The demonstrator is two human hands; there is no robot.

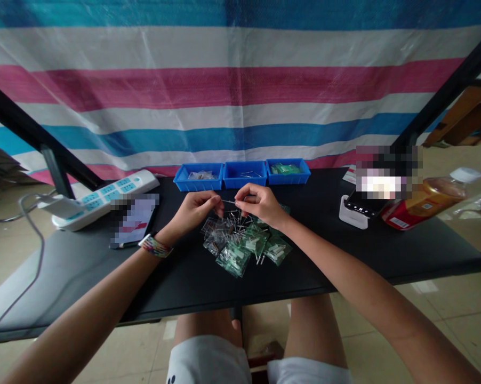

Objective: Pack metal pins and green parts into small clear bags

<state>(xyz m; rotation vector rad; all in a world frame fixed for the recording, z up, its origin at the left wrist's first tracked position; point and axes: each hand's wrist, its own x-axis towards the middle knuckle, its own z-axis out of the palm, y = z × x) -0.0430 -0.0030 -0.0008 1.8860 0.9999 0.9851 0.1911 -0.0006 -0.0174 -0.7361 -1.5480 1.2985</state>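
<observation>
My left hand and my right hand meet over a pile at the middle of the table. Between their pinched fingertips runs a thin metal rod, one end in each hand. Its exact kind is too small to make out. Beneath lie loose silvery metal pins, partly hidden by my hands. Around the pins are small green-tinted plastic bags holding white pieces, and clear bags with dark bits inside. A patterned band circles my left wrist.
Behind the hands stand three blue trays: the left tray with clear packets, the middle tray with thin rods, the right tray with green bags. Left are a power strip and phone; right, a propped phone and bottle.
</observation>
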